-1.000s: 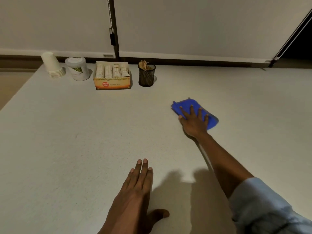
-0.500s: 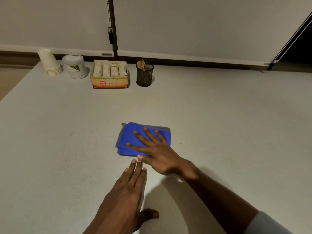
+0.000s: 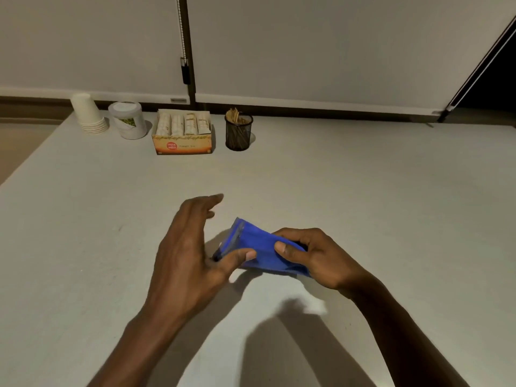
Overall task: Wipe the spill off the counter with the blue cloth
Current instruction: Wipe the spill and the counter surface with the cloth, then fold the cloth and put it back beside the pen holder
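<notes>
The folded blue cloth (image 3: 261,248) is lifted off the white counter (image 3: 363,196) near its middle. My right hand (image 3: 315,256) grips the cloth's right end between thumb and fingers. My left hand (image 3: 190,247) is raised on edge just left of the cloth, its fingers spread and its thumb touching the cloth's lower left part. I see no spill on the counter; a faint speck (image 3: 118,228) shows to the left.
Along the counter's far edge stand a stack of paper cups (image 3: 88,114), a white lidded tub (image 3: 128,120), an orange box of sachets (image 3: 183,132) and a black mesh holder with sticks (image 3: 238,131). Behind them is a pale wall panel. The counter's left edge runs diagonally.
My right hand slid the cloth from the far right toward me, then picked it up. My left hand rose off the counter and came to the cloth's left side.
</notes>
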